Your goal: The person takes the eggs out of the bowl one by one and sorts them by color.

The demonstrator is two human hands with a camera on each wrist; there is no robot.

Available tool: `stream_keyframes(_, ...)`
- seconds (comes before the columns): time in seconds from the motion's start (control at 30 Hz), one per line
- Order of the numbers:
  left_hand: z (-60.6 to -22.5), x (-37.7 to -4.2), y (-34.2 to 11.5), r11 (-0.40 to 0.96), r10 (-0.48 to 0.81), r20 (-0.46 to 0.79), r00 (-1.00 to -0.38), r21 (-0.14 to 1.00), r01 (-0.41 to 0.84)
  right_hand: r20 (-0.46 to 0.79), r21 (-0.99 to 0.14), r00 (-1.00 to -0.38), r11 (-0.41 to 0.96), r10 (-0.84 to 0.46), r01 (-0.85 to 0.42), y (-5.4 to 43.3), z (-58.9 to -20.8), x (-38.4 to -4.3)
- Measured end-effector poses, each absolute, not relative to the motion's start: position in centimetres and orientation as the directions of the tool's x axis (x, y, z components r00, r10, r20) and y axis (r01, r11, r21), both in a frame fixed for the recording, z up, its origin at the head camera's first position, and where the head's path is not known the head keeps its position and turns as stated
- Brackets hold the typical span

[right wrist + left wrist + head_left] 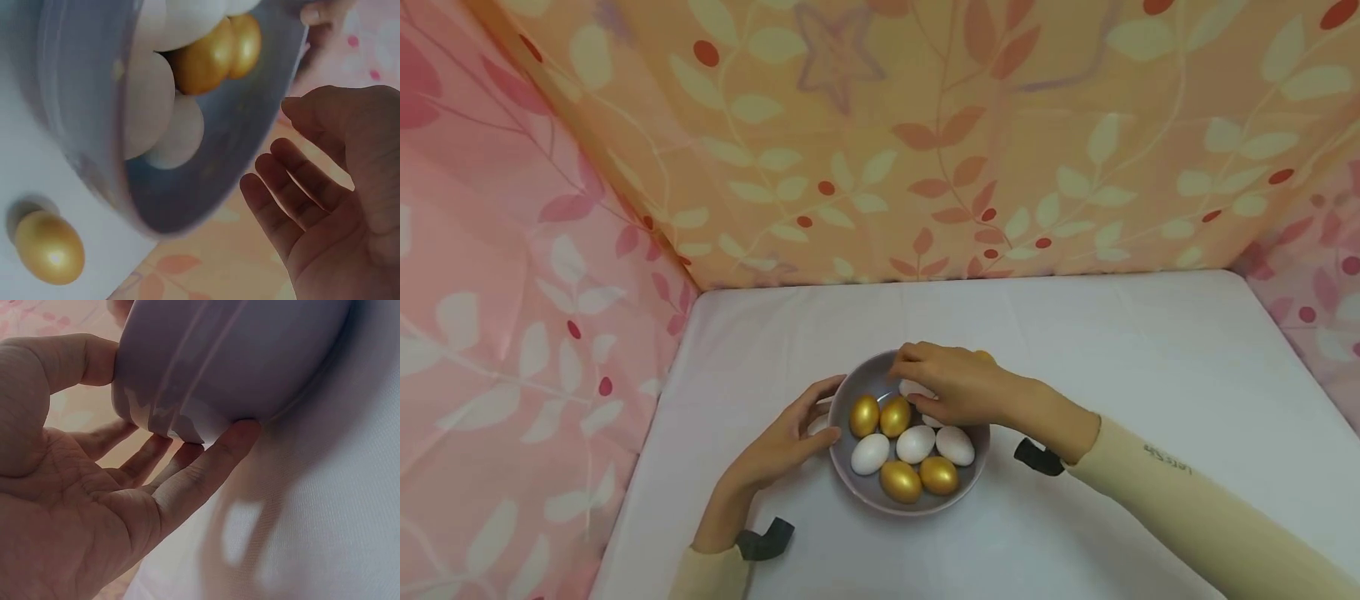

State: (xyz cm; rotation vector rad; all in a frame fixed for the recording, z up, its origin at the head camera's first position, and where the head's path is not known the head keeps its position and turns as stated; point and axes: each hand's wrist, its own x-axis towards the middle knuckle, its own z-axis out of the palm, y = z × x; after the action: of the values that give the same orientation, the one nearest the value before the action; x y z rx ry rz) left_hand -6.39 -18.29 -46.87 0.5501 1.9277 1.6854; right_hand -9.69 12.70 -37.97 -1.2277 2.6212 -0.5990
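A round purple-grey bowl (857, 498) stands on the table with several gold eggs (901, 482) and several white eggs (870, 454) in it. My left hand (790, 440) holds the bowl's left side; in the left wrist view the thumb meets the rim and the fingertips rest on the outer wall. Over the bowl's far right part is my right hand (958, 385), its fingers loosely bent and partly covering white eggs. The right wrist view shows nothing between those fingers. Outside the bowl, a gold egg (50, 247) lies on the table, mostly hidden behind the right hand in the head view.
A white cloth (1150, 367) covers the table. Behind it hangs an orange leaf-patterned curtain (865, 125), with pink patterned cloth (512, 333) along the left side and more at the right. A black wrist strap piece (766, 540) sticks out by the left wrist.
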Motion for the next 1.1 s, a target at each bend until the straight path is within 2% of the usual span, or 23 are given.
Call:
stream_keyframes(0.23,-47.3,-6.5,-18.1,0.157,0.606,-0.128,-0.785,0.987,-0.04,-0.076,-0.417,-0.521,0.501,-0.85,-0.758,10.5,-38.5,-10.3)
stream_keyframes(0.37,-47.4,-6.5,-18.1,0.164,0.595,-0.129,-0.793,0.986,-0.038,-0.132,-0.417,-0.475,0.483,-0.87,-0.77,9.6,-38.8,-10.7)
stream_keyframes(0.67,-47.2,-6.4,-18.7,0.176,0.595,-0.145,-0.79,0.983,-0.048,-0.289,-0.475,-0.437,0.524,-0.851,-0.706,8.6,-39.5,-11.1)
stream_keyframes(0.83,-47.5,-6.7,-18.6,0.169,0.607,-0.121,-0.786,0.985,-0.021,-0.32,-0.407,-0.455,0.554,-0.831,-0.726,8.9,-39.8,-10.9)
stream_keyframes(1.1,-47.4,-6.6,-18.6,0.159,0.607,-0.097,-0.789,0.987,0.001,-0.291,-0.312,-0.45,0.528,-0.844,-0.79,8.7,-39.9,-10.5)
